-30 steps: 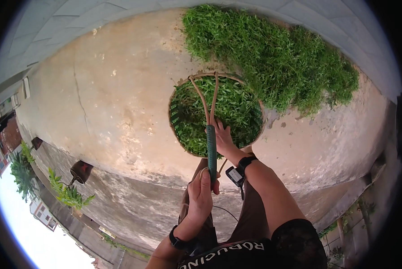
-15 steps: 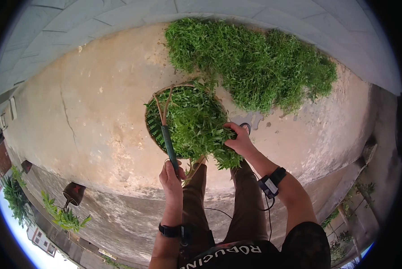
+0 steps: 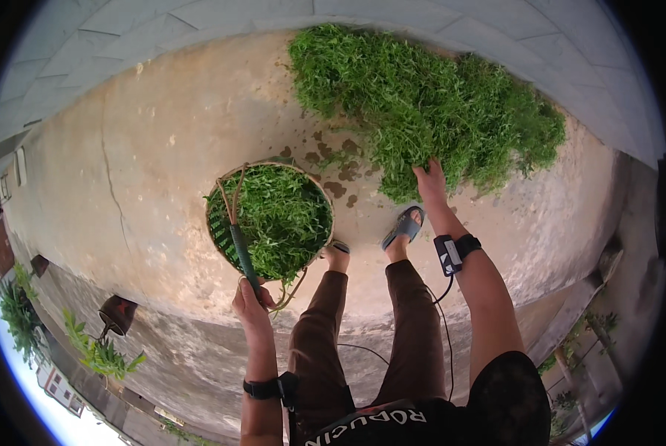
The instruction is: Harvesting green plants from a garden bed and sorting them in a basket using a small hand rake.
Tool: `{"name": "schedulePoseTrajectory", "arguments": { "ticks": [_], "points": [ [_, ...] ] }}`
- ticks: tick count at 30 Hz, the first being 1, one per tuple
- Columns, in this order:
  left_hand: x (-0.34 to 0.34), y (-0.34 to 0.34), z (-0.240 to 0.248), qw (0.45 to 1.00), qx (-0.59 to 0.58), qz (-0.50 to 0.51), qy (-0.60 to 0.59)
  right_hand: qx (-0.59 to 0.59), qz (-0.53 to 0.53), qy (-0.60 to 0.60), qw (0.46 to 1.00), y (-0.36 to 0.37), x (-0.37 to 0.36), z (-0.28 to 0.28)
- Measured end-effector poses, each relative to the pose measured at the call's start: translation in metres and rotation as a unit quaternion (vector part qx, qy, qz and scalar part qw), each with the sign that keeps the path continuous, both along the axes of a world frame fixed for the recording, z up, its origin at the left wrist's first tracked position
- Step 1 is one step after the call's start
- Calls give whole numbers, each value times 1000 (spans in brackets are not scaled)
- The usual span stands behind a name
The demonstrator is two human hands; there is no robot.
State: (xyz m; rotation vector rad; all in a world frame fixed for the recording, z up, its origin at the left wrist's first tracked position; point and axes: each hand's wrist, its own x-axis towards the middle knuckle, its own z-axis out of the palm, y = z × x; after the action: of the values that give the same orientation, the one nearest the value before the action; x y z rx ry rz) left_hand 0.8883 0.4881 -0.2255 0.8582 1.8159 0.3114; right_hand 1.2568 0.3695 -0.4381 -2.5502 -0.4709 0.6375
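Observation:
My left hand [image 3: 252, 301] is wrapped round the dark green wrapped grip of a handle [image 3: 242, 253] on a round woven basket [image 3: 327, 204]. Long leafy green stems [image 3: 277, 223] fill the basket, and a few hang over its near rim. Off to the right, my right hand [image 3: 431, 182] reaches to the near edge of a large heap of the same leafy greens [image 3: 452, 119] on the ground. Its thumb and forefinger look apart among the leaves, while the other fingertips are partly hidden.
Loose leaves and dark wet spots [image 3: 340, 167] mark the concrete ground [image 3: 169, 178] between basket and heap. My sandalled feet [image 3: 403, 227] stand close to both. A grey wall [image 3: 236, 30] runs behind. A dark plant pot [image 3: 117, 316] sits at left, and a thin cable [image 3: 446, 334] hangs by my leg.
My right hand has left the greens in the basket and moved right and away to the heap. The left hand and the basket have shifted left and slightly nearer, uncovering my feet.

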Motion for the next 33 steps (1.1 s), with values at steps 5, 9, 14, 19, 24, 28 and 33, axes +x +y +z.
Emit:
{"name": "schedulePoseTrajectory", "arguments": {
  "ticks": [5, 9, 14, 19, 24, 28, 33],
  "points": [
    [-38, 9, 0, 999, 12, 41, 9, 2, -32, -10, 999, 23, -31, -35],
    [-47, 15, 2, 999, 5, 38, 20, 55, -31, 38, 997, 42, -52, -47],
    [-41, 18, 7, 999, -1, 27, 28, -11, 36, 64, 997, 78, -89, -45],
    [-53, 23, 20, 999, 6, 46, 3, -39, 116, 127, 984, 62, -151, -15],
    [-20, 28, 32, 999, -15, 21, -46, 7, 170, 42, 984, -28, -127, 20],
    [-39, 34, 69, 997, 15, 23, -73, 74, 258, 139, 953, 42, -171, 109],
    [-35, 55, 150, 993, 7, -18, -120, 78, 500, 114, 855, 119, -251, 167]
  ]
}}
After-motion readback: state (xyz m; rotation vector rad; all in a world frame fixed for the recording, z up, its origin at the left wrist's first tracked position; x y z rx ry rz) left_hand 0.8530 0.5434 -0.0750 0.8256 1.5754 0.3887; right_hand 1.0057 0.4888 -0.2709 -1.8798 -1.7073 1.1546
